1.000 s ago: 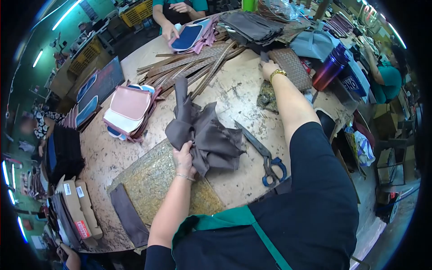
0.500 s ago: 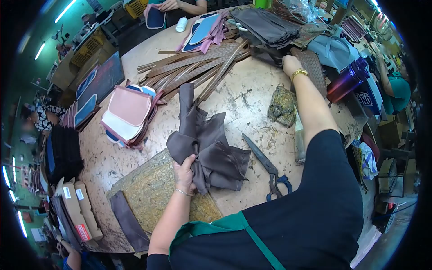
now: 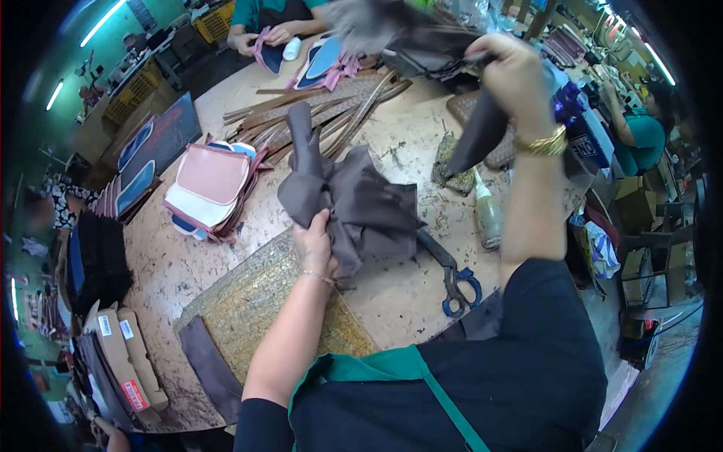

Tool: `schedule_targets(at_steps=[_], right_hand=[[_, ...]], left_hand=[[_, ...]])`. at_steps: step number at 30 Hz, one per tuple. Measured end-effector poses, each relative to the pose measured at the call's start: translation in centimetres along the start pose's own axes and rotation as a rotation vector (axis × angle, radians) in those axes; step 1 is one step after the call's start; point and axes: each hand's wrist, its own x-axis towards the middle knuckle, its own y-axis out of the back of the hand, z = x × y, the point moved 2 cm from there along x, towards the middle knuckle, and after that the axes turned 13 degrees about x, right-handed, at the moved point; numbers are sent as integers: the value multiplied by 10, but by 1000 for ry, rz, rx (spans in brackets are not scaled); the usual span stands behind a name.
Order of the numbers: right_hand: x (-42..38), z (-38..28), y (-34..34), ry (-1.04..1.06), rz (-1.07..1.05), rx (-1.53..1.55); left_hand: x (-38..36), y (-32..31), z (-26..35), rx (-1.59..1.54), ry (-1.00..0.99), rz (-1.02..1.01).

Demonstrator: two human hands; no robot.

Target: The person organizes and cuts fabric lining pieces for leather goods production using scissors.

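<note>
My left hand [image 3: 316, 245] is closed on a crumpled bundle of dark grey-brown fabric [image 3: 369, 207] over the table. Up at the far right, my right hand [image 3: 516, 83], with a gold bracelet at the wrist, grips dark fabric [image 3: 482, 135] that hangs below its fingers; motion blurs it. Beyond that hand lies a blurred pile of similar dark sheets [image 3: 433, 53]. Partly under the left bundle rest large scissors [image 3: 452, 282] with blue handles. A dark fabric piece [image 3: 478, 320] shows beside my body.
A yellowish crusted board [image 3: 241, 301] lies before me, with a dark strip [image 3: 211, 369] on it. Pink and white panels [image 3: 215, 181] are stacked leftward, brown strips [image 3: 301, 120] behind. A bottle [image 3: 488, 218] lies at right. Across the table, a co-worker's hands [image 3: 279, 34] hold a panel.
My right hand has risen from the back of the table with dark fabric in its grip. The left bundle has shifted slightly and covers the scissors' tip. A dark piece now shows near my body.
</note>
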Motion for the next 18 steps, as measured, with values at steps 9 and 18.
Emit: schedule_targets(at_steps=[9,18], right_hand=[[-168,-4,-154,-364,-841,-390],[-133,-14,-103,-566,-392,251]], left_hand=[[-39,35,39,513,282,-482],[-153,236,51,562,-234,43]])
